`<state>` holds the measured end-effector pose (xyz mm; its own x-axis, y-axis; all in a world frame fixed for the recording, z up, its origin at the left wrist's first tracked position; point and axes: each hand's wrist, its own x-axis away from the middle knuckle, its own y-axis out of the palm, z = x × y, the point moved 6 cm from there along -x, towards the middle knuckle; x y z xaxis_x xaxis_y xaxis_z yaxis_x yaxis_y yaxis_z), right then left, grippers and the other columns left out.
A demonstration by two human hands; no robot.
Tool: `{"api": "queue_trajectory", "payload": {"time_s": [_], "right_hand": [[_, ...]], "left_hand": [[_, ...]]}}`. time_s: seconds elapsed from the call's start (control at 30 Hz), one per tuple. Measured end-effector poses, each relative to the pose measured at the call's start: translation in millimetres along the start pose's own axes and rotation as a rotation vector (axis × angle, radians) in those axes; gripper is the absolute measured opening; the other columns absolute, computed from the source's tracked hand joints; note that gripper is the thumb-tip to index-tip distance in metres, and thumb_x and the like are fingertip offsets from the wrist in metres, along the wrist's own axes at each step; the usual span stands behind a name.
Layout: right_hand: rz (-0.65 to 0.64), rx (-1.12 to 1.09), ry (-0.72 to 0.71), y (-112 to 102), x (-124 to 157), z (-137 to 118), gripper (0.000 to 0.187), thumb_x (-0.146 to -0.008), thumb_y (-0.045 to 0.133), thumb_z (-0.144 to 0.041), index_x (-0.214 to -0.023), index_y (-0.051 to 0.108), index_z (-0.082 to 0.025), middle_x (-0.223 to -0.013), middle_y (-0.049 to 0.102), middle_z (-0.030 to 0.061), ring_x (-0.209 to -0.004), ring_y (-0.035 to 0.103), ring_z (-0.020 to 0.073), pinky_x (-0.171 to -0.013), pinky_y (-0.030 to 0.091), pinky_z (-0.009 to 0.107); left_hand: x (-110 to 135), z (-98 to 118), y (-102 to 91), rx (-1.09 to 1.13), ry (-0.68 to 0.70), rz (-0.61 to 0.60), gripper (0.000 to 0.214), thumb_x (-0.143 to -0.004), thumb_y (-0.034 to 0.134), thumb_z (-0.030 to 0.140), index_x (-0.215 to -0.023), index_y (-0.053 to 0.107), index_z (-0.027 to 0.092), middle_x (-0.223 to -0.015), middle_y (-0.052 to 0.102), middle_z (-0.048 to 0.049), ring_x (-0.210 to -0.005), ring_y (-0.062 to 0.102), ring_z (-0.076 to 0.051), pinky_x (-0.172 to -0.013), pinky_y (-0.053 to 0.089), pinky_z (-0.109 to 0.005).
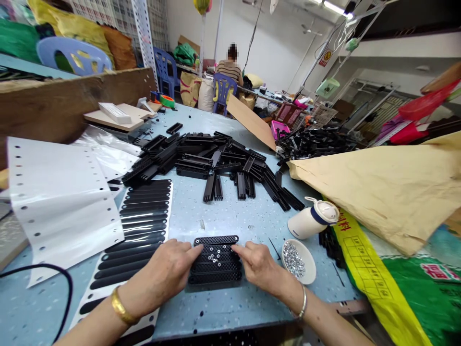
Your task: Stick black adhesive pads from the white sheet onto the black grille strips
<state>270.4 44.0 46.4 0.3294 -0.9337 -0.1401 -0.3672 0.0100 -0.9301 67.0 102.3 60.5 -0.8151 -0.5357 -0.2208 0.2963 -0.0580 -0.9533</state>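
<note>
A row of black perforated bars (216, 274) lies side by side on the table in front of me. Several small silver metal rings or nuts (215, 260) are scattered over their middle, and the farthest bar (216, 239) has one at each end. My left hand (173, 266) is closed at the left ends, its thumb and index fingertip on a bar near the far side. My right hand (261, 264) is likewise closed at the right ends, index fingertip touching the same bar. Anything pinched under the fingertips is hidden. A white bowl (309, 276) of silver pieces stands right of my right hand.
Behind the bars spreads a heap of black slotted parts (212, 154). A sheet of black adhesive strips (144, 211) and white perforated paper (65, 202) lie left. A white bottle (309, 221), brown paper (382, 187) and a cardboard sheet (250, 122) are right. Another person (230, 67) sits far back.
</note>
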Motion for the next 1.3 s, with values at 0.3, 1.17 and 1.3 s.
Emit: {"api": "queue_trajectory", "payload": {"time_s": [0.3, 1.17, 1.3], "right_hand": [[-0.047, 0.215, -0.123, 15.1, 10.4, -3.5, 0.053, -0.082, 0.04, 0.0, -0.131, 0.057, -0.01, -0.073, 0.06, 0.0085, -0.061, 0.053, 0.0194, -0.056, 0.04, 0.031], [0.09, -0.325, 0.066, 15.2, 20.9, 18.1, 0.041, -0.096, 0.038, -0.015, -0.132, 0.057, -0.018, -0.092, 0.074, 0.0089, -0.081, 0.07, 0.0191, -0.075, 0.055, 0.032], [0.094, -0.459, 0.139, 10.1, 17.5, 18.7, 0.04, -0.093, 0.041, -0.017, -0.125, 0.064, -0.016, -0.098, 0.075, 0.0098, -0.085, 0.071, 0.0204, -0.077, 0.056, 0.032]], "left_hand": [[-12.3, 18.4, 18.6, -0.122, -0.022, -0.206, 0.048, -0.08, 0.045, 0.001, -0.122, 0.059, 0.02, -0.074, 0.068, -0.0054, -0.063, 0.064, -0.022, -0.061, 0.051, -0.033], [-5.5, 10.1, 23.6, -0.076, -0.017, -0.211, 0.057, -0.078, 0.04, -0.004, -0.129, 0.052, 0.018, -0.083, 0.065, -0.006, -0.071, 0.063, -0.023, -0.068, 0.052, -0.039], [-7.6, 11.3, 24.5, -0.081, -0.014, -0.243, 0.053, -0.077, 0.042, -0.003, -0.124, 0.057, 0.018, -0.083, 0.065, -0.0071, -0.071, 0.062, -0.025, -0.068, 0.052, -0.04]]}}
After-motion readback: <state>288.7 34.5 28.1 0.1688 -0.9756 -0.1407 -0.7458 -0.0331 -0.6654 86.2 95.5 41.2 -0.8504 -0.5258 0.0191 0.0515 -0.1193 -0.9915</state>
